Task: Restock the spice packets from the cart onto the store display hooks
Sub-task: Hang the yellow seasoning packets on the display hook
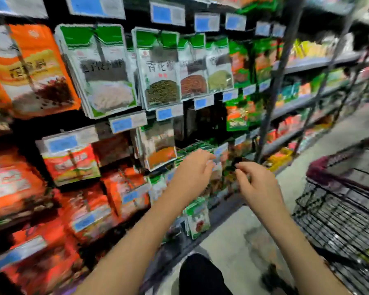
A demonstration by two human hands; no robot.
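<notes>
Both arms reach low on the rack (284,67). The left grip (191,173) has its fingers curled at a row of green packets (197,146) hanging beside a blue tag (220,152); blur hides whether it holds 1. The right grip (258,186) pinches a small dark piece (238,161) between thumb and forefinger, just right of those packets. The wire cart (328,188) stands at the right, apart from both.

Both hands at the green spice packets (197,146).
Left hand (192,169) curls beside them; right hand (258,184) pinches a small dark item (238,161); cart (337,188) at right.
</notes>
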